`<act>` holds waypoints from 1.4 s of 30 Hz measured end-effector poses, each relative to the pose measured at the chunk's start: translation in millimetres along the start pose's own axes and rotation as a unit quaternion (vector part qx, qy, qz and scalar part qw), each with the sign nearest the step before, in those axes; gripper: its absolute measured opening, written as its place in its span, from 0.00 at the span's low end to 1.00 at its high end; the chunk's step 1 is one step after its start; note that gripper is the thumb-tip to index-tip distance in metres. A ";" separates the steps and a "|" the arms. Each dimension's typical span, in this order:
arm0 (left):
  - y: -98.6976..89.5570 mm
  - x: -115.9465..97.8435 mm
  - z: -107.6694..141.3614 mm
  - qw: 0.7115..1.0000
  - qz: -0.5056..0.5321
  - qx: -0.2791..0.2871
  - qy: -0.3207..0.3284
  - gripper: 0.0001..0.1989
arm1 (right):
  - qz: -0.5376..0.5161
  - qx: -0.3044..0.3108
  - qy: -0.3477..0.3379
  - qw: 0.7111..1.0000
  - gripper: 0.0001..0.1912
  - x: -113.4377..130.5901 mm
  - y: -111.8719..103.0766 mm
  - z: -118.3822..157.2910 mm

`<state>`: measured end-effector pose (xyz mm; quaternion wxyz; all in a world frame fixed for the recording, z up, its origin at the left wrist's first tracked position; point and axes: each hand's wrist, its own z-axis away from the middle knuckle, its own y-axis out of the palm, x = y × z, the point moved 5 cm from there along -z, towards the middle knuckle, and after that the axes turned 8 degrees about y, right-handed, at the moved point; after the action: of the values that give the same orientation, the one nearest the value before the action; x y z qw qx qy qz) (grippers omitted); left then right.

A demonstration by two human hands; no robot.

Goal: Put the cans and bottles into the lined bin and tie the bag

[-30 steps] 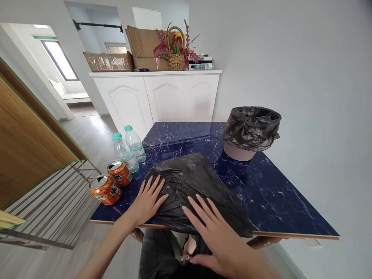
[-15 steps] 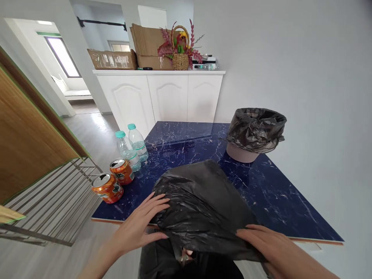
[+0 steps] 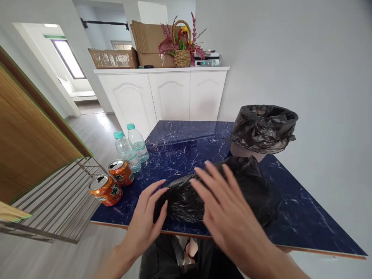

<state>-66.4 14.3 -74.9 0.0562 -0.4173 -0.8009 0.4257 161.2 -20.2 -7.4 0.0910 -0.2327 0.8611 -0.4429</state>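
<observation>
A black plastic garbage bag (image 3: pixel 186 201) lies bunched and wrinkled along the table's front edge. At its left end is my left hand (image 3: pixel 147 215), the fingers and thumb curved around the bag's edge. My right hand (image 3: pixel 229 209) is spread over the middle of the bag, fingers apart and slightly blurred. It hides part of the bag, and whether it touches the plastic I cannot tell. Behind the bag, to the right, stands a pinkish bin (image 3: pixel 244 152) lined with another black bag (image 3: pixel 264 130) folded over its rim.
Two orange cans (image 3: pixel 106 190) stand at the left edge of the dark blue marbled table (image 3: pixel 174 135), with two clear water bottles (image 3: pixel 136 141) behind them. A metal rack (image 3: pixel 58 201) is at the left. The white cabinet (image 3: pixel 171 93) holds cardboard boxes (image 3: pixel 113 59) and a flower basket (image 3: pixel 182 58).
The bag has gone from hanging over the front edge to lying bunched on the table. My right hand has let go and moved left over it. My left hand has curled around its end.
</observation>
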 end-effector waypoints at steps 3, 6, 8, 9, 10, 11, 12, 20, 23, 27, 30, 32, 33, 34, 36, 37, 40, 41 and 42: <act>16.3 -12.3 -11.7 0.989 -0.034 0.089 0.111 0.28 | -0.025 0.053 -0.031 0.998 0.29 15.6 37.7 1.1; 41.4 -4.2 -16.8 0.970 -0.070 0.173 0.154 0.31 | -0.023 0.124 0.020 0.992 0.30 -7.8 86.6 3.2; 56.8 8.0 -14.1 0.960 -0.075 0.222 0.154 0.32 | -0.016 0.183 0.079 0.980 0.34 -35.2 117.1 13.1; 62.2 14.6 -11.3 0.956 -0.072 0.242 0.147 0.32 | -0.013 0.211 0.106 0.972 0.35 -49.9 129.5 21.3; 65.5 20.8 -8.2 0.954 -0.068 0.257 0.138 0.32 | -0.013 0.233 0.126 0.964 0.36 -64.6 139.4 31.0; 66.7 26.3 -5.2 0.953 -0.064 0.269 0.127 0.32 | -0.014 0.247 0.140 0.959 0.36 -79.2 146.4 41.3; 66.0 30.8 -2.6 0.952 -0.060 0.278 0.118 0.32 | -0.016 0.249 0.147 0.957 0.35 -93.4 150.6 51.2; 26.2 36.5 11.7 0.952 -0.003 0.284 0.110 0.35 | -0.031 0.167 0.249 0.953 0.40 -143.9 126.0 84.8; 8.6 39.1 25.2 0.956 0.018 0.271 0.109 0.44 | -0.147 0.157 0.180 0.960 0.32 -88.9 101.6 72.6; -12.1 38.5 37.6 0.952 0.042 0.269 0.141 0.34 | -0.222 0.271 0.062 0.934 0.37 -11.6 91.6 61.7; -29.0 23.6 27.8 0.955 0.061 0.245 0.156 0.23 | -0.249 0.332 0.015 0.910 0.50 22.3 98.5 58.9; -39.5 3.9 11.4 0.961 0.069 0.213 0.165 0.24 | -0.282 0.313 0.016 0.907 0.56 36.8 101.3 56.0; -43.5 -8.1 1.5 0.964 0.070 0.193 0.172 0.25 | -0.306 0.285 0.031 0.908 0.55 41.9 100.9 53.9; -46.6 -20.9 -8.8 0.966 0.068 0.168 0.185 0.26 | -0.337 0.250 0.057 0.906 0.50 45.4 99.6 52.0; -47.9 -44.4 -28.0 0.971 0.041 0.113 0.207 0.27 | -0.415 0.188 0.150 0.878 0.36 45.2 97.6 50.4; -46.1 -53.3 -36.2 0.975 0.019 0.081 0.208 0.28 | -0.453 0.168 0.216 0.848 0.31 41.1 98.2 51.5; -30.0 -68.4 -51.8 0.981 -0.027 -0.004 0.193 0.30 | -0.513 0.123 0.443 0.725 0.34 13.9 104.2 64.2; -19.7 -71.0 -54.3 0.980 -0.027 -0.009 0.195 0.29 | -0.516 0.105 0.503 0.685 0.37 1.2 106.0 70.3; -6.8 -73.0 -56.1 0.979 -0.021 0.003 0.205 0.27 | -0.516 0.087 0.546 0.654 0.40 -12.5 107.5 75.8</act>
<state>1.4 -4.3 -15.1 0.2295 -0.4783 -0.7797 0.3326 165.2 -15.0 -139.3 -0.6188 -0.3471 0.4542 -0.5387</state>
